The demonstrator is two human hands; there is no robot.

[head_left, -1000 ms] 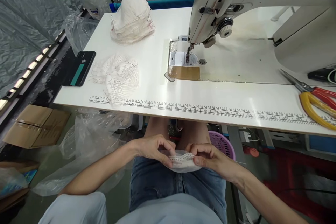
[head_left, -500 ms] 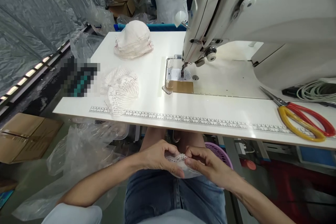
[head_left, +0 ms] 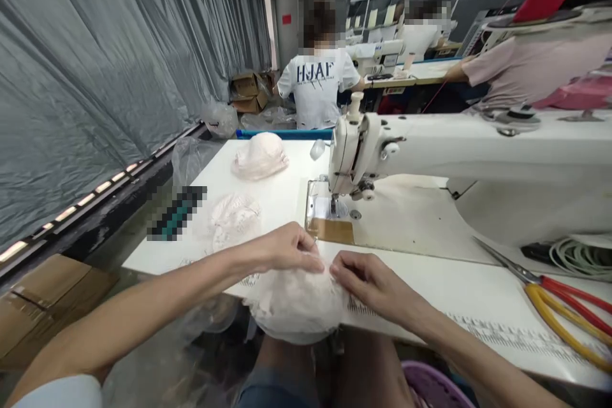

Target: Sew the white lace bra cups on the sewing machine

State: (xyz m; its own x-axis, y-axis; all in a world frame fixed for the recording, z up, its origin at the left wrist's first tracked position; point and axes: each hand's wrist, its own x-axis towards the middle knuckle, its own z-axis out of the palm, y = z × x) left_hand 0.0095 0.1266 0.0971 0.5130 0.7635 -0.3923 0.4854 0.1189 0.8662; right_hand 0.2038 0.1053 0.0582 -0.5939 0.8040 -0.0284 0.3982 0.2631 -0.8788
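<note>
In front of the sewing machine (head_left: 349, 159), at the table's front edge, I hold a pale lace bra cup (head_left: 299, 306) that hangs down over the edge. My left hand (head_left: 291, 248) pinches its upper rim between thumb and fingers. Close beside it, my right hand (head_left: 363, 277) pinches the same rim at the right. The presser foot (head_left: 333, 204) stands just beyond my hands. Another lace piece (head_left: 234, 217) lies flat on the table to the left, and pale stacked cups (head_left: 261, 154) sit behind it.
Scissors (head_left: 549, 293) with red and yellow handles and a coil of pale cord (head_left: 581, 258) lie at the right. A purple basket (head_left: 433, 382) stands below the table. At the left are a cardboard box (head_left: 45, 306) and plastic sheeting. Co-workers (head_left: 315, 83) sit further back.
Both hands have come up from my lap to the table edge, bringing the bra cup, which now hangs spread out. My view has tilted up, showing more of the room.
</note>
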